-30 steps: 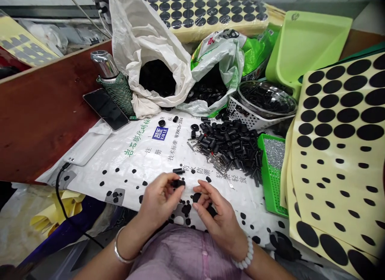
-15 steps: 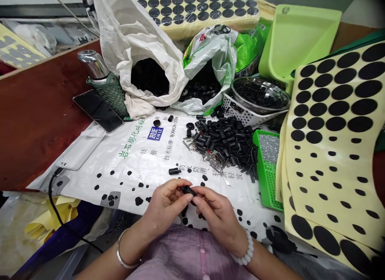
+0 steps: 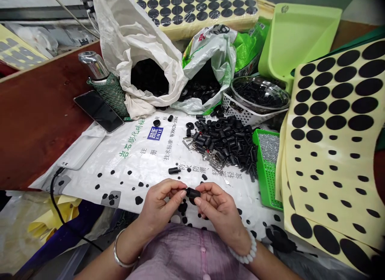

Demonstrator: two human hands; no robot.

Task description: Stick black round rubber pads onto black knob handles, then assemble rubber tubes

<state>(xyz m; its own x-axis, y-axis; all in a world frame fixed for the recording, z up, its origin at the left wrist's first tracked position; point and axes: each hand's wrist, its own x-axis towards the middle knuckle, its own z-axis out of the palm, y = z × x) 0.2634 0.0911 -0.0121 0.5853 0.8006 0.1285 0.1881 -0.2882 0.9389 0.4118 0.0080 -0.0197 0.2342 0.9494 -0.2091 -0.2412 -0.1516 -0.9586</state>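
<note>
A small black cylindrical plastic part (image 3: 193,193) is held between both hands, above the front of the white printed sheet. My left hand (image 3: 164,203) pinches its narrow left end between thumb and index finger. The fingertips of my right hand (image 3: 218,207) close around its thicker right end. A similar black piece (image 3: 173,171) lies on the sheet just beyond my left hand. Further off to the right is a heap of black plastic parts (image 3: 225,139), with thin metal strips (image 3: 215,163) among them at its near side.
A green tray (image 3: 266,179) with small silvery pieces stands right of the heap. Sheets of black round pads (image 3: 333,123) lie at the right. Behind are open bags (image 3: 120,35) of black parts and a glass bowl (image 3: 260,91). A phone (image 3: 98,110) leans on a bottle (image 3: 96,67).
My hands have moved slightly apart, and the black part between them has turned to lie more level and shows more. Things on the table stay where they were.
</note>
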